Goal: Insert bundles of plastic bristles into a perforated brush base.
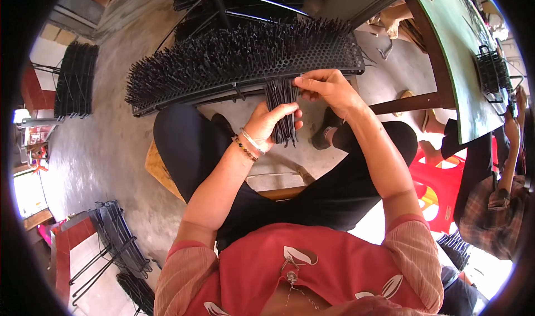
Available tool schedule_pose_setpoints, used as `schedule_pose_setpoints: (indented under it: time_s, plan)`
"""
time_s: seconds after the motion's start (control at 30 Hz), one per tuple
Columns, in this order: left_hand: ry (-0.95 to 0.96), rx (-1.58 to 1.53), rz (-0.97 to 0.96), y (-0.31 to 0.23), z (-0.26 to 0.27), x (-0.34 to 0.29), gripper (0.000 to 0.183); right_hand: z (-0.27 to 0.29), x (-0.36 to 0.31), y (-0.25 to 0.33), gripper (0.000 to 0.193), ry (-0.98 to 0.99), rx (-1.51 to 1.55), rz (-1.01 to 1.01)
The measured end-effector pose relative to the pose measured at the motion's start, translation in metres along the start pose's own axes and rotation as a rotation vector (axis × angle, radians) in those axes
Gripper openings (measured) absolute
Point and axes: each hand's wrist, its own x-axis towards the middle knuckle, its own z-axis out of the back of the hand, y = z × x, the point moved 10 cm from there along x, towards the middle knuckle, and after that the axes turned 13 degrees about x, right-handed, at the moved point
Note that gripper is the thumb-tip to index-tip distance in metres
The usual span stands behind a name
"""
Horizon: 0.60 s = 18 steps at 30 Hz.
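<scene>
Wrapped round a bundle of thin black strips (280, 95), my left hand (262, 124) holds it upright above my lap. My right hand (333, 92) is closed in a pinch at the bundle's upper right edge; whatever sits between its fingertips is too small to make out. Just beyond both hands lies a long black perforated panel (346, 53). Dense black strips (223, 57) like those in the bundle stand up from its holes over most of its length. At its right end, rows of bare holes show.
A green-topped table (454, 49) stands at the right, with a black rack (491, 74) on it. A person in a checked shirt (496, 216) works there beside a red plastic stool (440, 188). More black racks (117, 238) stand at the left, and a metal frame (217, 4) rises behind the panel.
</scene>
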Motion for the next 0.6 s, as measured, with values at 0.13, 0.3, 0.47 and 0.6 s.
schedule_pose_setpoints:
  time_s: [0.13,0.3,0.47,0.6]
  plan:
    - [-0.003,-0.015,-0.009,0.007,-0.001,0.005,0.019,0.013,0.001,-0.007,0.023,-0.018,0.08,0.03]
    - [-0.091,-0.048,0.031,0.017,0.01,0.007,0.02,0.034,-0.004,0.043,0.024,-0.131,0.031,0.285]
    - [-0.073,0.06,0.111,0.025,0.002,0.008,0.023,0.078,-0.001,0.12,0.019,-0.268,-0.256,0.68]
    - [-0.004,0.163,0.152,0.031,-0.005,0.01,0.025,0.08,0.017,0.137,0.019,-0.236,-0.481,0.714]
